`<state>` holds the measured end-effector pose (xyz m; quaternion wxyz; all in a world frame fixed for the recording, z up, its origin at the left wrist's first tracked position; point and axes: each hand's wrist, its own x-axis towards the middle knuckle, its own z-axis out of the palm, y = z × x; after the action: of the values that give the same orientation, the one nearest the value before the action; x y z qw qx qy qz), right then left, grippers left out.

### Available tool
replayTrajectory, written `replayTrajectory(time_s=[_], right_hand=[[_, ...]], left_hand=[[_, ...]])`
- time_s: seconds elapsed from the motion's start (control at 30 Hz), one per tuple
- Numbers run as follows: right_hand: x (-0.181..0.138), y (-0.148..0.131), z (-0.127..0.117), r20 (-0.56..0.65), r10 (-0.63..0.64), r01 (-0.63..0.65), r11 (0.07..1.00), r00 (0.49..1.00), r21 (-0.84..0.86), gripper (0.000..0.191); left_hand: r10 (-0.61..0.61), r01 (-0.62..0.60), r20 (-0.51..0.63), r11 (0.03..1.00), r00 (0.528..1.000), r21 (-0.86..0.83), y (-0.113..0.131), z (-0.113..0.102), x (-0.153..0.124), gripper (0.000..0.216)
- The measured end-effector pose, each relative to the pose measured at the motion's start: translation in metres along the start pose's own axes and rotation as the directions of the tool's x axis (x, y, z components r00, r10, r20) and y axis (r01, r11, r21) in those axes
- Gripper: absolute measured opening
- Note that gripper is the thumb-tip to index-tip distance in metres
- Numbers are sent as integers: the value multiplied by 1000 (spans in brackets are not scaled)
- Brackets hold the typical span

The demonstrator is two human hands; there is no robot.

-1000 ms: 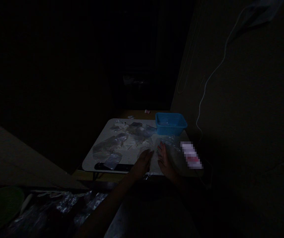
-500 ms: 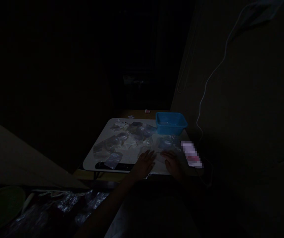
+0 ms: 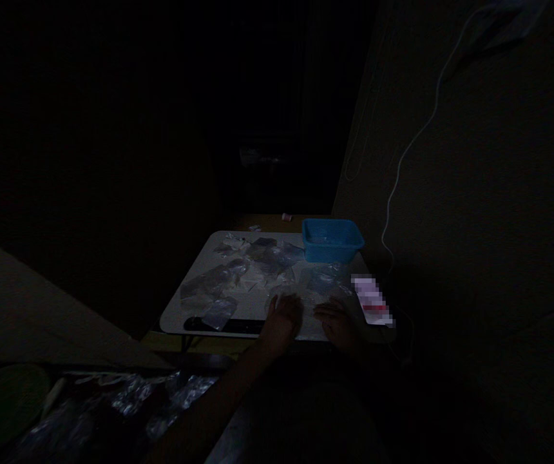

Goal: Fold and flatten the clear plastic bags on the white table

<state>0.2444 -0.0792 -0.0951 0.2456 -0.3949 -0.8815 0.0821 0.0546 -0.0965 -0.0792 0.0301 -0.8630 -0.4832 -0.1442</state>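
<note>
In dim light, my left hand (image 3: 283, 319) rests near the front edge of a small white table (image 3: 252, 303), palm down with its fingers apart over a clear plastic sheet or bag (image 3: 277, 291). Just to its right, my right hand (image 3: 339, 325) lies low with its fingers stretched towards the left one. I see nothing held in either hand, though the undersides are hidden. Thin clear plastic bags (image 3: 267, 258) are strewn over the left and back of the table. Another crumpled clear bag (image 3: 325, 278) lies beyond my right hand.
A blue plastic basket (image 3: 332, 250) stands at the table's back right corner. By the right edge lies a blurred-out phone-like screen (image 3: 372, 300), near a white cable (image 3: 415, 138) along the wall. Shiny crumpled plastic (image 3: 134, 394) and a green round thing (image 3: 6, 406) are at lower left.
My left hand has drawn slightly back, its fingers more bent. My right hand has shifted a little towards me. The bags and basket stay where they were; the picture is darker.
</note>
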Motion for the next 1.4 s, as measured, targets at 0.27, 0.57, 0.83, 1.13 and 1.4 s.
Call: replayTrajectory(time_s=[0.27,0.57,0.83,1.13,1.4], right_hand=[[8,4,5,77,-35,42,994,996,-100,45],[0,2,-4,-92,43,-57,986,995,-155,31],[-9,-12,5,-200,259,-308,911,945,-275,39],[-5,-22,0,-129,288,-313,912,949,-265,19],[-7,-34,-2,-46,394,-392,884,918,-255,28]], left_hand=[[82,-90,117,994,990,58,1,12,6,37],[-5,5,16,1000,1000,-14,-10,0,16,27],[-83,83,103,997,991,4,-22,-1,33,25],[-141,135,78,988,987,76,-27,-2,42,21],[-168,160,119,984,978,74,-29,4,41,23]])
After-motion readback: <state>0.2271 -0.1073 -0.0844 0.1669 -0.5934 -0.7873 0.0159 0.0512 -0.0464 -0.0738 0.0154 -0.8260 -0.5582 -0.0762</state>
